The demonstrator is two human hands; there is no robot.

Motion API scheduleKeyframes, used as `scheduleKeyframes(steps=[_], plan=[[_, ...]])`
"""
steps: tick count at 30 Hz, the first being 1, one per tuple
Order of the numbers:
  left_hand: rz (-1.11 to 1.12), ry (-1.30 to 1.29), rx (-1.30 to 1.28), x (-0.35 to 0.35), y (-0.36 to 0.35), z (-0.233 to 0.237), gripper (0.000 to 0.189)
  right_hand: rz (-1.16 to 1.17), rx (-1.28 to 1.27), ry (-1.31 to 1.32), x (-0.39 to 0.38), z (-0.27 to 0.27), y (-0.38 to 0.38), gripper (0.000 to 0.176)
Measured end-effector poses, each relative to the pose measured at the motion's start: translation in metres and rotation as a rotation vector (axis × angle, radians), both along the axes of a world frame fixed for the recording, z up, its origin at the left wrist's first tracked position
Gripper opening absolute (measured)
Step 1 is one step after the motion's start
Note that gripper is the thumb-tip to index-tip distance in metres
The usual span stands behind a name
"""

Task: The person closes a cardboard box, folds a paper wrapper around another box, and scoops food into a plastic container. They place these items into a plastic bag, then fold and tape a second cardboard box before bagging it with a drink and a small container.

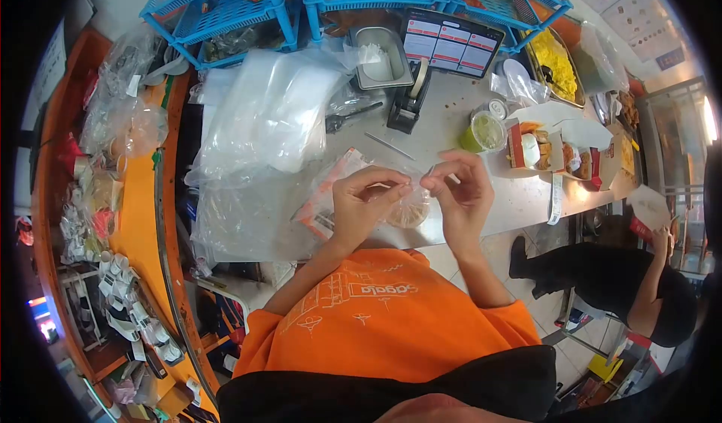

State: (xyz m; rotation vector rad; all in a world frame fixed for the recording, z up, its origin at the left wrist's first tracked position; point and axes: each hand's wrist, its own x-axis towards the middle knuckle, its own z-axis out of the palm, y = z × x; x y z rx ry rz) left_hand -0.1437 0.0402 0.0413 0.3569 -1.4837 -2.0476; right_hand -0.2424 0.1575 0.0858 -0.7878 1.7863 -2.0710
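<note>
A small clear plastic bag (412,211) with something light brown in it hangs in front of me at the near edge of the metal table. My left hand (368,201) pinches the top of the bag between thumb and forefinger. On the other side, my right hand (460,196) pinches the bag's top too, its other fingers curled loosely. The two hands' fingertips are close together. Behind my left hand lies a red-and-white printed plastic packet (323,201), partly hidden by it. What exactly the bag contains I cannot make out.
Clear plastic bags (263,107) lie stacked at left. Farther back are a tape dispenser (410,100), a metal container (380,54) and a tablet (453,41). A green cup (485,132) and open food boxes (560,148) stand right. A co-worker (617,280) holds a carton.
</note>
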Motion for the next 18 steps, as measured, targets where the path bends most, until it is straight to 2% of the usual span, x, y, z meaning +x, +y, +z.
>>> scheduleKeyframes(steps=[1,2,4,8,10,13,18], plan=[[0.004,-0.003,0.004,-0.001,0.002,-0.003,0.014,-0.099,-0.043,-0.101,0.008,0.002,-0.004,0.019],[0.026,0.002,0.047,-0.002,0.003,-0.006,0.014,-0.098,-0.039,-0.107,0.011,-0.002,-0.004,0.019],[0.045,0.005,0.089,-0.003,0.001,-0.012,0.014,-0.137,0.049,0.150,0.014,-0.012,-0.004,0.014],[-0.058,0.009,0.204,-0.001,-0.007,-0.014,0.014,-0.045,0.102,0.237,0.006,-0.007,0.002,0.014],[-0.094,0.000,0.231,-0.001,-0.010,-0.011,0.014,0.051,0.137,0.462,-0.001,-0.006,0.004,0.015],[-0.125,-0.048,0.267,-0.001,-0.014,-0.009,0.013,0.029,0.144,0.484,0.000,-0.005,0.002,0.015],[-0.195,-0.099,0.147,0.000,-0.020,-0.005,0.014,0.008,0.208,0.521,0.001,0.001,0.002,0.016]])
